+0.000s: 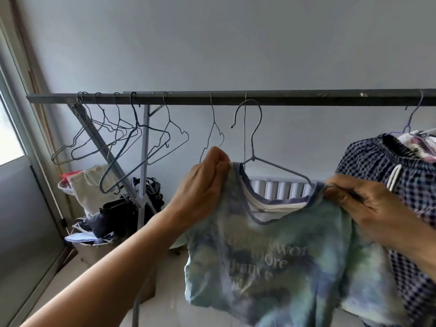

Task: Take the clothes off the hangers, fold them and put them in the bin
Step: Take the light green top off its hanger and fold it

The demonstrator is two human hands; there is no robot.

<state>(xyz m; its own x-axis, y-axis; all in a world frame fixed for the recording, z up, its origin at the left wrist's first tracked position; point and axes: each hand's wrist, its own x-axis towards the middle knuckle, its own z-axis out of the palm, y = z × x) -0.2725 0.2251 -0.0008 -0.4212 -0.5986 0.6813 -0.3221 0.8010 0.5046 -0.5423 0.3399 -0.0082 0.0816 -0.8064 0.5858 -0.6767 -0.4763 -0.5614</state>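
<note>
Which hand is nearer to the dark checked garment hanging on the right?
Right. The right hand is just beside the checked garment; the left hand pinches the shirt farther left.

T-shirt (295, 267) print, top line: pale letters read "wor"; the start was lost in a fold.
Second line: read "more".
Third line: was too creased to read.

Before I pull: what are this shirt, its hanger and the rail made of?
Tie-dye shirt: soft knit, probably cotton; it drapes and bunches. Hanger: thin bent wire, likely metal, bluish-grey coating. Rail: seemingly grey painted metal, flat-faced, scuffed.
</note>
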